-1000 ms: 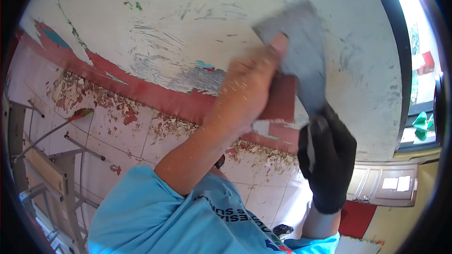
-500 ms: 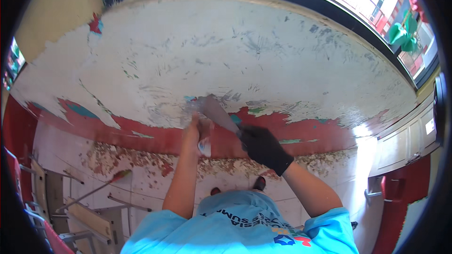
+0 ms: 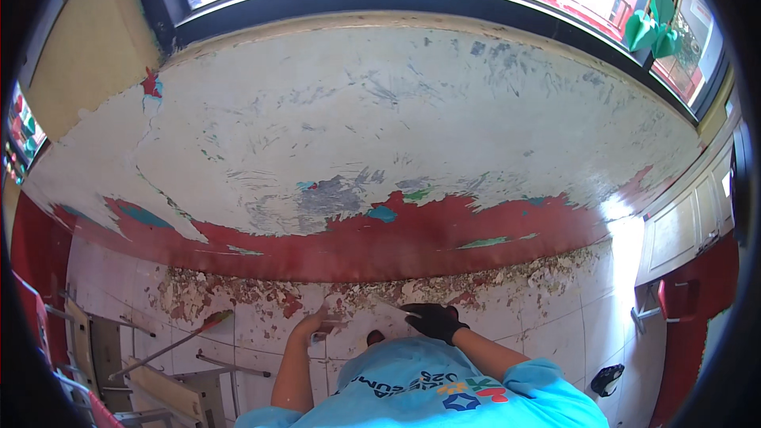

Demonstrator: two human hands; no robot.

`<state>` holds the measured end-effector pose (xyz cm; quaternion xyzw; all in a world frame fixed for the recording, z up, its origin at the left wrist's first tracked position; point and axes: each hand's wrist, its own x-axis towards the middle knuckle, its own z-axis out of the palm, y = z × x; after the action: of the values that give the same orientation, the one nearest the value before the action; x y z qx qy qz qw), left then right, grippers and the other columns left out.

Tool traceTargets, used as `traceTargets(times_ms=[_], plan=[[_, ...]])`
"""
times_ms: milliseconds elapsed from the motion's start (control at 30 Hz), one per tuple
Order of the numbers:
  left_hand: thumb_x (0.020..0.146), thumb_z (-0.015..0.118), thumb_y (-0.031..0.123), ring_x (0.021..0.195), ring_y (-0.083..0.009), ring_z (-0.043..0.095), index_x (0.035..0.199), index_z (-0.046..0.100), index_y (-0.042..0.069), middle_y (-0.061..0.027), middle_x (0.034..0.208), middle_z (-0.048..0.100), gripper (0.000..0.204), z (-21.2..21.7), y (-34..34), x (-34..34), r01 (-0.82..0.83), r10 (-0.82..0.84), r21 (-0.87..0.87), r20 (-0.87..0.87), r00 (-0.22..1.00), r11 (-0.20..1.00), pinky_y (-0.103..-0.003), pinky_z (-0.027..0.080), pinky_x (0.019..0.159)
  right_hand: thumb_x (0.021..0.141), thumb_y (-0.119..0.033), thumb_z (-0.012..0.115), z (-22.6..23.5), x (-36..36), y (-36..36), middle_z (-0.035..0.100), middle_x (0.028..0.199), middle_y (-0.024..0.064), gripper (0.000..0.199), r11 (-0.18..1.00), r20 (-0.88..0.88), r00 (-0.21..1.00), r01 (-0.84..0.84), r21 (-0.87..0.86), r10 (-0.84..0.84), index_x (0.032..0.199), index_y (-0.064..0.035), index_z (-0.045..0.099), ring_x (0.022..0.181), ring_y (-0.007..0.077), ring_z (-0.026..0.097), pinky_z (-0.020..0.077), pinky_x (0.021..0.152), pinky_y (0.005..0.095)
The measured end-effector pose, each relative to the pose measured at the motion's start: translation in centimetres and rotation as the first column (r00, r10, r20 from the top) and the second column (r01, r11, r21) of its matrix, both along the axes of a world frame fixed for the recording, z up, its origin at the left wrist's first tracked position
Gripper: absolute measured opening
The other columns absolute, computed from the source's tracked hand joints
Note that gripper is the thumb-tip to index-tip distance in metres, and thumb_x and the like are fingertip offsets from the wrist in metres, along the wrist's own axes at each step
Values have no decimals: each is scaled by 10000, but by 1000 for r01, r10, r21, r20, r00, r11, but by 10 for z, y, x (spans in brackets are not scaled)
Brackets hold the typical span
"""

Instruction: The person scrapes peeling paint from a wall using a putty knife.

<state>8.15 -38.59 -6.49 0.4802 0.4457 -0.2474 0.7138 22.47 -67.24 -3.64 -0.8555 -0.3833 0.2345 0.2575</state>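
Note:
My right hand, in a black glove, is lowered close to my body and closed round a putty knife. The pale blade of the putty knife points left, toward my other hand. My bare left hand is held at the same height, a short way to the left. Its fingers are closed on a small flat thing, blurred and partly hidden, whose kind I cannot make out. Beyond both hands stands the wall, with scraped white paint above a ragged red band and grey, blue and green patches.
Paint flakes litter the tiled floor along the wall's foot. A long-handled broom and folding chairs lie at the left. A dark window frame runs above the wall; a white cabinet stands at the right.
Both hands have come down from the wall toward my body, the putty knife with the right one. A grey scraped patch they covered is now visible. The view has shifted slightly.

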Motion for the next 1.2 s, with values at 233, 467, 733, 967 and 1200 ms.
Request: traceTargets(times_ms=[233, 467, 733, 967, 1200], plan=[[816, 576, 322, 690, -81, 491, 982, 612, 17, -26, 766, 591, 349, 33, -28, 56, 258, -277, 158, 115, 954, 953, -229, 387, 561, 797, -264, 542, 37, 5, -2, 535, 934, 122, 355, 976, -4, 977, -212, 43, 212, 1141, -174, 538, 869, 293, 550, 451, 762, 375], [763, 649, 281, 766, -112, 529, 1006, 609, 21, -23, 848, 589, 359, 40, -60, 92, 202, -338, 349, 389, 857, 915, -216, 405, 700, 798, -265, 562, 48, 38, -45, 533, 857, 98, 420, 960, 29, 983, -182, 215, 180, 1201, -163, 503, 767, 227, 559, 457, 678, 342], [777, 656, 239, 761, -91, 538, 899, 641, 14, -12, 799, 610, 257, 109, -119, 158, 45, -255, 411, 472, 844, 910, -233, 416, 678, 844, -207, 559, 94, 98, -97, 525, 711, 0, 287, 983, -791, 607, 83, 167, 83, 1062, -24, 526, 595, 65, 483, 399, 546, 216], [832, 551, 417, 786, -122, 540, 978, 618, 31, -80, 863, 653, 418, 170, -156, 188, -100, -202, 443, 585, 786, 891, -271, 426, 714, 842, -141, 531, 141, 161, -126, 525, 712, 11, 324, 921, -586, 798, 111, 372, 140, 1140, -19, 492, 591, 68, 500, 422, 543, 228], [837, 487, 514, 727, -109, 550, 1000, 595, 15, -68, 844, 643, 536, 272, -205, 234, -328, -147, 374, 822, 550, 868, -244, 441, 649, 839, -108, 485, 269, 174, -89, 530, 742, 33, 394, 872, -426, 895, 102, 479, 130, 1220, -20, 436, 588, 72, 495, 428, 526, 238]])
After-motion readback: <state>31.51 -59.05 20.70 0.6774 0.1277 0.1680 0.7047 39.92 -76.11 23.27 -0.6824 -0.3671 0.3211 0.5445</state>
